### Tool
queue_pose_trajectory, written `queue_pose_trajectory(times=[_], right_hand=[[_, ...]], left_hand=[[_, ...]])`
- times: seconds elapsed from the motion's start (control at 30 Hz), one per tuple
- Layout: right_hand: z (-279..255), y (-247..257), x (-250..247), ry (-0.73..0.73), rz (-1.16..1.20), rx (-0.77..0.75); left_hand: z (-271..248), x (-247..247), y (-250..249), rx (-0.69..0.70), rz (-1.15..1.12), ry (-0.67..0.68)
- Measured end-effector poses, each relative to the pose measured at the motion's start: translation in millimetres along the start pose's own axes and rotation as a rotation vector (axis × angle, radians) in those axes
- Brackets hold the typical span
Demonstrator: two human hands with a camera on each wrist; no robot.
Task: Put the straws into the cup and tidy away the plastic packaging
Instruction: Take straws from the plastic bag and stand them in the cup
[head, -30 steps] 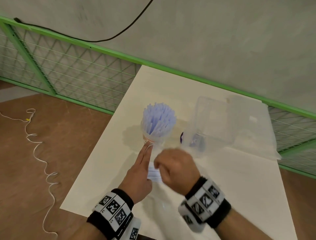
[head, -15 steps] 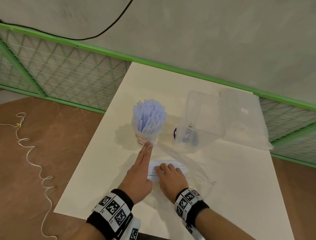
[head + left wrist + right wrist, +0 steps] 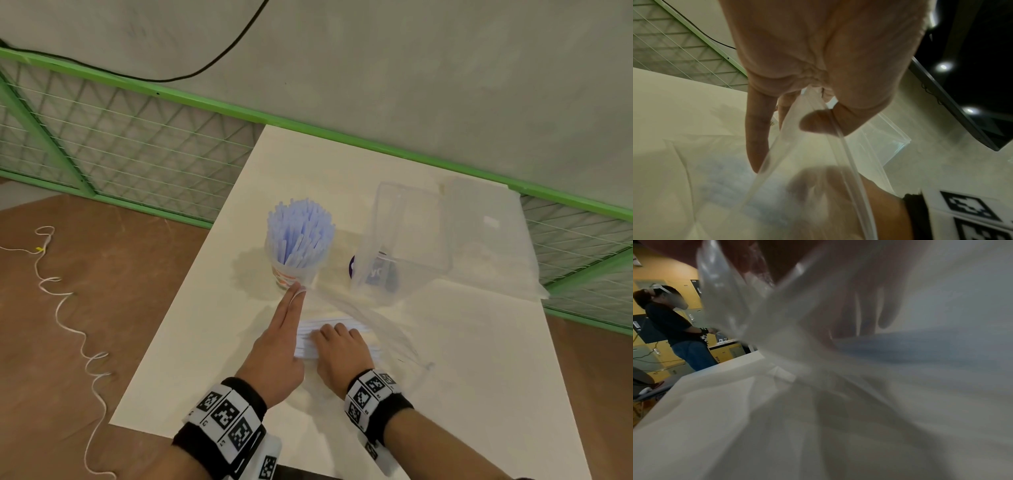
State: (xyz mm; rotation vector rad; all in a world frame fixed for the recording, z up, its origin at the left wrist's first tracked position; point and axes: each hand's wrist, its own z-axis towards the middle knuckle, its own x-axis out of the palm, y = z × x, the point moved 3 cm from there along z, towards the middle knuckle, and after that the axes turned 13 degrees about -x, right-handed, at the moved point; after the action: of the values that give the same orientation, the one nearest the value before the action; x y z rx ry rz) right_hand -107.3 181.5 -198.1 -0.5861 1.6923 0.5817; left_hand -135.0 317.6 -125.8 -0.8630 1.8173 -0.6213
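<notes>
A patterned cup point(image 3: 291, 275) packed with pale blue straws point(image 3: 301, 233) stands mid-table. In front of it lies the clear plastic bag point(image 3: 387, 329), its mouth turned towards me. My left hand point(image 3: 294, 301) keeps its fingers straight, and in the left wrist view its thumb pinches the bag's rim strip point(image 3: 838, 129) against them. My right hand point(image 3: 325, 334) is inside the bag, fingers curled onto a small bundle of loose straws point(image 3: 308, 342) lying flat. Through the plastic, the right wrist view shows those fingers point(image 3: 869, 318) on the blue straws point(image 3: 910, 347).
A clear plastic box point(image 3: 407, 236) stands right of the cup, a purple-labelled item point(image 3: 376, 272) showing through it. Another clear sheet or bag point(image 3: 489, 240) lies at back right. A green mesh fence point(image 3: 137, 154) borders the white table point(image 3: 212, 325). Another person point(image 3: 674, 324) stands off to the side.
My right hand came down from above the bag and went inside it onto the loose straws. The left hand stayed on the bag's rim.
</notes>
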Motion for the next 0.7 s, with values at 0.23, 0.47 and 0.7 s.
queue_pose_trajectory(times=[0.23,0.47,0.7], right_hand=[[5,0,0,0.084,0.022,0.024],[11,0,-3,0.158,0.032,-0.008],[12,2,-2,0.133,0.024,0.006]], left_hand=[[0,-2,0,-0.002,-0.001,0.002],[-1,-3,1,0.001,-0.014,0.006],[-2,-6,-2,-0.004,-0.017,-0.002]])
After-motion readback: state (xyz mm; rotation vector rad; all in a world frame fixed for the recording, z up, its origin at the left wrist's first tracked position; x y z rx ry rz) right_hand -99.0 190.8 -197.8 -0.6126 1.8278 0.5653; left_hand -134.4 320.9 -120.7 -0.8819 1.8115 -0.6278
